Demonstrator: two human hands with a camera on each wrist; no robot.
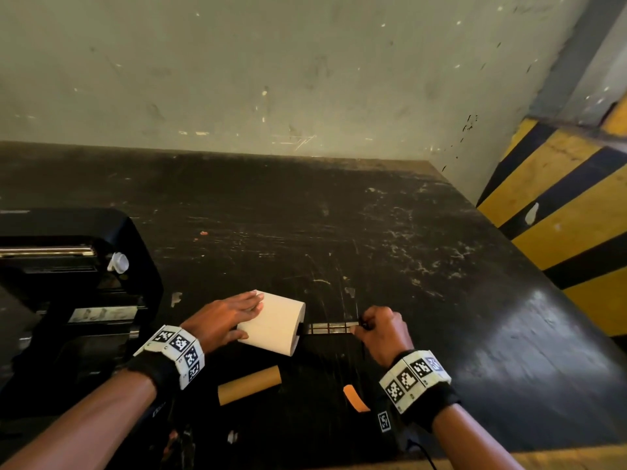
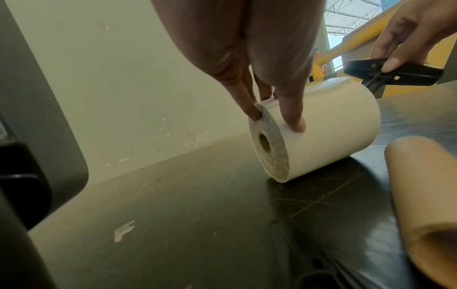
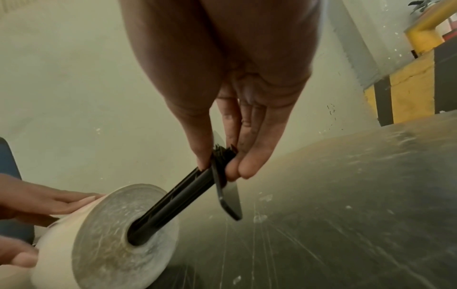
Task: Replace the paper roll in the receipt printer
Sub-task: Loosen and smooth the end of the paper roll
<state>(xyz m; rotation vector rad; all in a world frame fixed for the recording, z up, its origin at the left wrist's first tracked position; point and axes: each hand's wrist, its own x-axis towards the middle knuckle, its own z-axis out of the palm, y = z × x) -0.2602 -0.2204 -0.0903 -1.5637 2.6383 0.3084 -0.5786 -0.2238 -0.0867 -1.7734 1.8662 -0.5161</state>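
— On the scuffed black bench (image 1: 390,232), what lies there?
— A fat white paper roll (image 1: 273,323) on its side, just right of the open black receipt printer (image 1: 68,283). The left hand (image 1: 224,317) rests on top, fingers (image 2: 291,115) straight, thumb against the near end.
— And the right hand (image 1: 381,330)?
— Its fingers (image 3: 249,160) pinch the flat end of a black plastic spindle (image 3: 178,201); the spindle's other end sits inside the roll's core hole.
— Anything else?
— A bare brown cardboard tube (image 1: 249,385) lies nearer the person, beside an orange scrap (image 1: 354,398).
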